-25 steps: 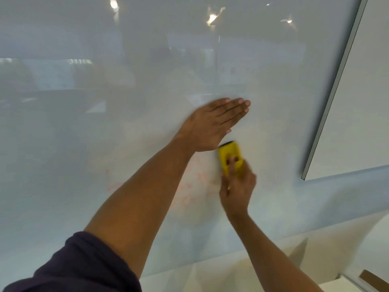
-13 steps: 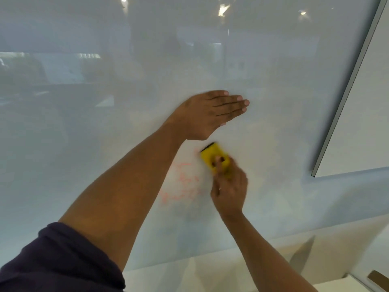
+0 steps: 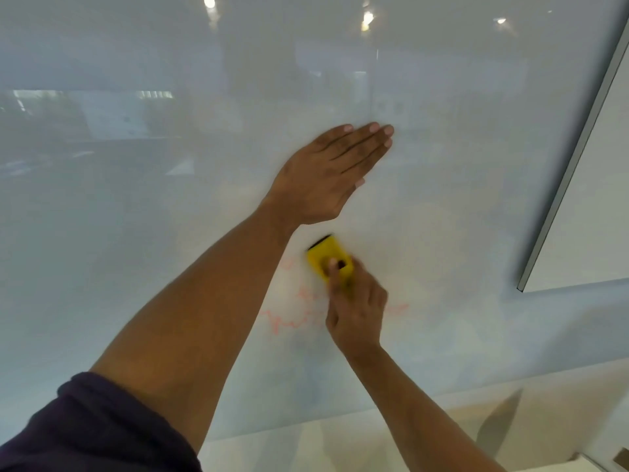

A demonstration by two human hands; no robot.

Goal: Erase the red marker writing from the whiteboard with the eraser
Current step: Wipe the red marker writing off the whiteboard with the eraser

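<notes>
I see my right hand (image 3: 357, 308) gripping the yellow block eraser (image 3: 327, 257) against the glossy whiteboard (image 3: 136, 233), just below my flat, open left hand (image 3: 326, 175), beside faint red marker writing (image 3: 289, 318).

The whiteboard (image 3: 136, 233) is glossy and pale, mounted upright with a grey edge at right. A small yellow eraser (image 3: 326, 258) with a black edge lies flat against it, tilted — faint, smeared red marker writing (image 3: 292, 318) sits just below and beside it.
</notes>
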